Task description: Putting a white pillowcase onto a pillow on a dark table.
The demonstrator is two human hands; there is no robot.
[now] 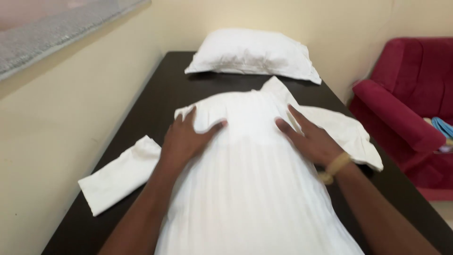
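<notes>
- My left hand (186, 139) lies flat on the white pillow (250, 179), fingers spread, thumb out toward the middle. Nothing clenched, palm just pressing down.
- My right hand (309, 139) is the same on the other side: open, flat, fingers pointing up & a bit inward, yellow band (334, 167) on the wrist.
- Both palms sit near the pillow's far end, w/ a gap between them. I'd say that's to pin the pleated case fabric & keep it smooth, since the cloth bunches right at my left fingertips.
- Pillow lies on the dark table (155, 101), mid-table, long axis running from me straight away toward the far wall. Far end points at the second pillow (252, 54), which sits crosswise at the table's far edge, apart from mine.
- Loose white flap (347, 134) spills out right of my right hand; can't tell if it's part of the case.
- Folded white cloth (120, 174) lies left of my left forearm, just beside the pillow.
- Red armchair (410, 99) stands off to the right.
</notes>
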